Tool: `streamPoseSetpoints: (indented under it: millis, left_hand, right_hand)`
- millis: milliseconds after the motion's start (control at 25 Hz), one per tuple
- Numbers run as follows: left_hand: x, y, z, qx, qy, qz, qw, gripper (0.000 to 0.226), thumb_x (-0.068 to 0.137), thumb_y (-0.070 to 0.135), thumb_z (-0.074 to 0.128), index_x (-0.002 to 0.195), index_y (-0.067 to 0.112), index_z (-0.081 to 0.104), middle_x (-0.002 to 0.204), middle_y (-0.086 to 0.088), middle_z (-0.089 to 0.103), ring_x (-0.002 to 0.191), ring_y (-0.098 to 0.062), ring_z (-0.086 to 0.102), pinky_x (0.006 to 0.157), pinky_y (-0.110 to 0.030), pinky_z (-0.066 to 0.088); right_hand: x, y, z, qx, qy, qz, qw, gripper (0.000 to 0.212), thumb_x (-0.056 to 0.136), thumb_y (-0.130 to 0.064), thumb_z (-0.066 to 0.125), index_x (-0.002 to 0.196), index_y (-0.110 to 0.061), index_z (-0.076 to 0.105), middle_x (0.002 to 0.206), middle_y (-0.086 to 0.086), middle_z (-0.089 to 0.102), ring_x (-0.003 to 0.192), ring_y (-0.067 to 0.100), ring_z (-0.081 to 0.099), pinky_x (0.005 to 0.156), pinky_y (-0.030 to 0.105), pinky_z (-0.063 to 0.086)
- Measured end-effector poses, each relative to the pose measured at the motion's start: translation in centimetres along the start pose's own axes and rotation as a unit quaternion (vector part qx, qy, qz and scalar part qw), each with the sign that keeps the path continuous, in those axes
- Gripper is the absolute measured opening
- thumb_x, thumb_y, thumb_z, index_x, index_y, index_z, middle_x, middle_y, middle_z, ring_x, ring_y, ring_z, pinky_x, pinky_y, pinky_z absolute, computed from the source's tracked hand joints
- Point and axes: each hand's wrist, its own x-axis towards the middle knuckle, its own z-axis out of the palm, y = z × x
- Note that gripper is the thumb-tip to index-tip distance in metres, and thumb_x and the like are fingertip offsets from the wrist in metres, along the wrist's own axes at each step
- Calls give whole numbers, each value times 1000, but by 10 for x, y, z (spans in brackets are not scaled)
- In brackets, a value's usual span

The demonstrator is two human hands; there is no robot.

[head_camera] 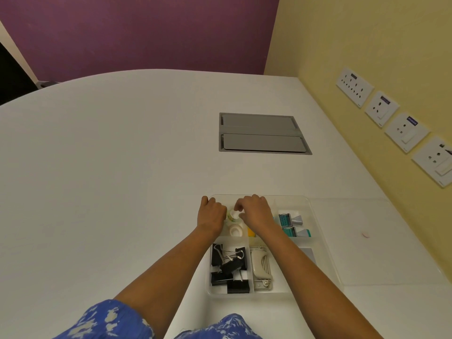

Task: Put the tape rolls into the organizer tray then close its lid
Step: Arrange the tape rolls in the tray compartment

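A clear plastic organizer tray [325, 260] lies on the white table in front of me. Its clear lid [367, 241] lies flat on the table to the tray's right. In the tray's far-left compartment a clear tape roll [232, 215] with a white core sits between my hands, and a second tape roll [236, 231] lies just nearer to me. My right hand [255, 211] pinches the farther roll with its fingertips. My left hand [211, 212] rests curled at the tray's left rim, touching that roll's side.
Black binder clips [228, 267] fill the near-left compartment, beside a beige hole punch [261, 267]. Teal correction tapes [291, 225] lie in a right compartment. A grey cable hatch [261, 134] is set in the table farther away. Wall sockets [391, 121] line the yellow wall at the right.
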Motion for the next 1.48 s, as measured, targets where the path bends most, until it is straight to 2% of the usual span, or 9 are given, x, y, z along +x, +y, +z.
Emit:
streamPoseSetpoints:
  millis: [120,240,400,600,760,880,1160,1480]
  left_hand:
    - [0,-1,1,-12,12,1,1000,23,95,17,54,114,18,66,113,-2,69,114,-20,52,103,-33,29]
    - [1,-2,3,-7,18,14,1000,26,96,17,52,118,19,65,116,-2,69,115,-20,52,104,-33,29]
    - [1,-2,4,4,17,16,1000,28,97,20,53,122,19,63,119,-2,67,116,-21,51,106,-34,28]
    - [1,-1,3,15,15,27,999,31,97,21,51,127,22,58,120,-3,64,117,-23,50,106,-36,27]
    - [2,-1,3,29,10,32,999,31,99,19,47,128,22,58,119,-3,64,116,-23,51,105,-36,28]
    - [3,-1,2,24,7,34,999,31,100,18,45,126,22,60,117,-2,65,115,-23,51,104,-36,29]
    - [-7,-6,0,-90,84,15,992,34,98,16,43,127,20,58,131,0,59,121,-21,49,99,-34,31]
    - [-36,-18,-10,-125,109,-30,986,31,99,21,38,118,21,63,121,1,65,110,-20,55,90,-32,35]
  right_hand:
    - [2,1,5,-48,-7,-32,998,29,93,-20,57,121,-24,64,118,2,69,114,25,53,98,35,35]
    - [1,-1,12,-86,-11,-64,994,34,93,-13,55,124,-26,63,116,6,70,115,24,51,99,33,32]
    - [-2,-1,14,-120,-14,-67,990,37,93,-9,54,123,-28,65,109,10,69,111,25,50,99,33,31]
    - [-3,2,15,-142,-12,-68,987,35,92,-3,50,112,-24,71,102,8,70,107,25,52,99,33,31]
    - [-1,2,15,-129,-3,-62,990,37,89,-1,51,108,-24,72,101,7,73,106,24,54,97,34,31]
    - [2,3,16,-104,-5,-56,993,35,92,-6,51,116,-24,68,110,5,72,111,25,53,98,35,32]
    - [0,4,8,-8,42,-8,999,36,97,-22,48,133,-20,52,132,3,59,123,24,48,100,35,38]
    - [-23,5,-1,1,60,49,997,35,98,-24,45,132,-21,54,131,1,60,120,23,50,96,34,38]
